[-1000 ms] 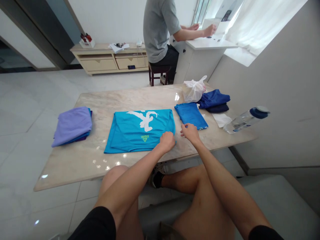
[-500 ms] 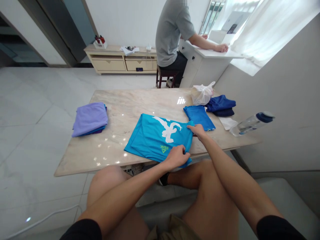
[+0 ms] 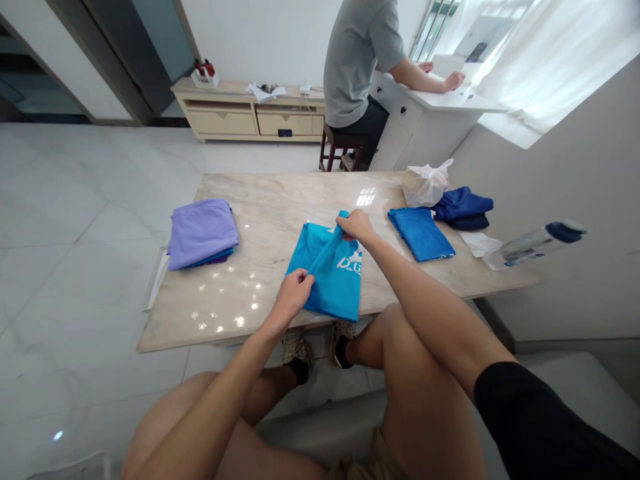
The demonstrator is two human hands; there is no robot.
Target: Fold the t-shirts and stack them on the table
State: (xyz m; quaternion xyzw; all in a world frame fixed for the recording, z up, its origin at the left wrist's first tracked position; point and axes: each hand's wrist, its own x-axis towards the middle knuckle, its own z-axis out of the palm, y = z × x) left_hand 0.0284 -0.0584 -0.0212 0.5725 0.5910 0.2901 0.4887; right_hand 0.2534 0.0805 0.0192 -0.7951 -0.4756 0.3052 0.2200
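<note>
A marble-topped table (image 3: 270,188) stretches across in front of the seated person, and beyond it a co-worker in a grey shirt (image 3: 356,70) sits at a white desk. The turquoise garment (image 3: 336,288) lies partly folded at the table's near edge, about midway along, under and between the two hands. To its left, well apart, is a folded stack with a lilac piece on top (image 3: 203,230); to its right lies a folded blue garment (image 3: 423,233), with a dark blue bundle (image 3: 463,203) and a knotted white plastic bag (image 3: 425,185) behind it, and a clear bottle (image 3: 530,248) farther right. The right hand (image 3: 356,225) pinches the far end of a fold, a small corner of cloth poking out just past its fingertips. The left hand (image 3: 294,293) pinches the same fold at its nearer, left end, so the cloth runs in a slanting ridge from one grip to the other. The panel with white lettering (image 3: 350,265) spreads right of that ridge, below the right hand; a plain part shows on the ridge's left.
</note>
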